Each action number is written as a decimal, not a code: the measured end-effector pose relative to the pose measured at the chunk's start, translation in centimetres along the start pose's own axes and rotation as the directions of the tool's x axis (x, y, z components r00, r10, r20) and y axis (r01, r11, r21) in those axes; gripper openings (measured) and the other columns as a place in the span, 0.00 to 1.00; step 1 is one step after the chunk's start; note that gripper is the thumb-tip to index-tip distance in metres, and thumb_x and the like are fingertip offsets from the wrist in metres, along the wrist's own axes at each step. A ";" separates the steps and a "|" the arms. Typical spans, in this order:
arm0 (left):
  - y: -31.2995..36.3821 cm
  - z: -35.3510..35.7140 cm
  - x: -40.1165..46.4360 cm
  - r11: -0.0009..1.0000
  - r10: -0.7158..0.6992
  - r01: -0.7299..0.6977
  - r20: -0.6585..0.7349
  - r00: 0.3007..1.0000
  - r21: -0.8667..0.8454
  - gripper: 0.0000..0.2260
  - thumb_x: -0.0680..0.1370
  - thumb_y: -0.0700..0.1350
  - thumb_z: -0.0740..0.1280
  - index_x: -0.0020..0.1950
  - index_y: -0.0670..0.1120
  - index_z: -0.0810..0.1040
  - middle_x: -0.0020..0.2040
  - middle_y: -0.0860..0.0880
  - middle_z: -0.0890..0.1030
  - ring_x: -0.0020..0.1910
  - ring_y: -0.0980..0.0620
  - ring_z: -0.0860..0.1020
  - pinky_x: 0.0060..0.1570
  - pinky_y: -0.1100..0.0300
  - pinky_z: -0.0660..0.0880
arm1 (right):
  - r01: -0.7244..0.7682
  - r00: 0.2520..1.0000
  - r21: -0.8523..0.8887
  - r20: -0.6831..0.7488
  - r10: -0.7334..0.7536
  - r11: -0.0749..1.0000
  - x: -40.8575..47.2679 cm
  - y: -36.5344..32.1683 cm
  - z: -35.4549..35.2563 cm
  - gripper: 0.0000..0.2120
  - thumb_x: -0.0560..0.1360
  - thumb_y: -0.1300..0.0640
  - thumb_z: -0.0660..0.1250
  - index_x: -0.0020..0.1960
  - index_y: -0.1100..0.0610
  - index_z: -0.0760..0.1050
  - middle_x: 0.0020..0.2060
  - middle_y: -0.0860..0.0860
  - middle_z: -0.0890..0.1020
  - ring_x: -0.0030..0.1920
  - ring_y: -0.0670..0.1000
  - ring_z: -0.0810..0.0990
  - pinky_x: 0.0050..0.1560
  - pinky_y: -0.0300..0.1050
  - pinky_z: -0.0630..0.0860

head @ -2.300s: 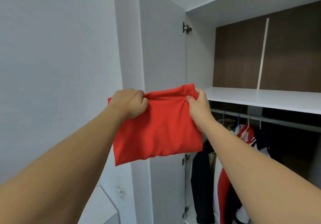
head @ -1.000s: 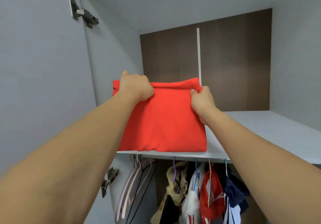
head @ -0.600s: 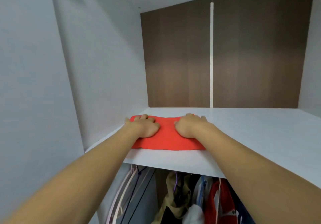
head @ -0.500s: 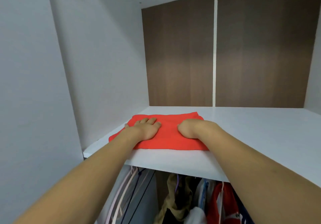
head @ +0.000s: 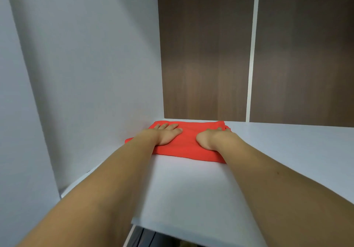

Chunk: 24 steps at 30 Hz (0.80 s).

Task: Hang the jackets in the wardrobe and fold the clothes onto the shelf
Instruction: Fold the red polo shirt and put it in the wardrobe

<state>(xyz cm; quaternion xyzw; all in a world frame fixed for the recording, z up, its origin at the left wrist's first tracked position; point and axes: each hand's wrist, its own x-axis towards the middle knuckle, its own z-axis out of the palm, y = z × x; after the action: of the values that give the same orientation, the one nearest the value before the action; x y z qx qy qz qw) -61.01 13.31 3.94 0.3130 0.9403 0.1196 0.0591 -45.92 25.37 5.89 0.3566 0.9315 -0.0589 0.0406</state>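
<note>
Our left hand (head: 167, 135) lies flat, fingers straight, pressing the folded red garment (head: 188, 143). Our right hand (head: 211, 137) presses it too, fingers stretched toward its far edge. The garment sits on the white shelf (head: 191, 189), touching the wardrobe's left wall (head: 92, 74), near the brown back panel (head: 206, 55).

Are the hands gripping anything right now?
No. Left hand lies flat on the folded red garment; right hand also presses it, fingers hidden.

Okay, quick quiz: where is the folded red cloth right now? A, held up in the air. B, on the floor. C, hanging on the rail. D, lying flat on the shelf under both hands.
D: the red cloth lies flat on the shelf, with the left hand and right hand resting on it.
</note>
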 end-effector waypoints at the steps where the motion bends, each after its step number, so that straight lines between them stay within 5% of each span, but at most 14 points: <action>1: -0.1 -0.1 1.0 1.000 0.009 -0.009 0.006 1.000 -0.007 0.30 0.78 0.70 0.46 0.79 0.65 0.48 0.82 0.53 0.46 0.80 0.47 0.42 0.76 0.42 0.39 | -0.016 1.000 0.001 0.001 0.016 1.000 0.9 -0.3 -0.1 0.33 0.77 0.45 0.48 0.80 0.55 0.53 0.80 0.59 0.48 0.79 0.63 0.44 0.76 0.62 0.47; 24: -0.5 -0.2 12.2 0.998 0.068 -0.068 -0.036 0.997 0.019 0.30 0.77 0.72 0.45 0.79 0.66 0.50 0.82 0.53 0.49 0.80 0.49 0.47 0.76 0.44 0.41 | -0.018 0.999 0.007 -0.047 0.018 1.000 12.8 -1.7 -0.5 0.34 0.76 0.43 0.46 0.78 0.57 0.58 0.78 0.59 0.58 0.77 0.63 0.54 0.75 0.62 0.52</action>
<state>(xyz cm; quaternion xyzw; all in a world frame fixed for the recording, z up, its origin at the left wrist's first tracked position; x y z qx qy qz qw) -71.08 20.26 3.60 0.3431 0.9311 0.1188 0.0347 -56.53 32.61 4.99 0.3665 0.9287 -0.0533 0.0181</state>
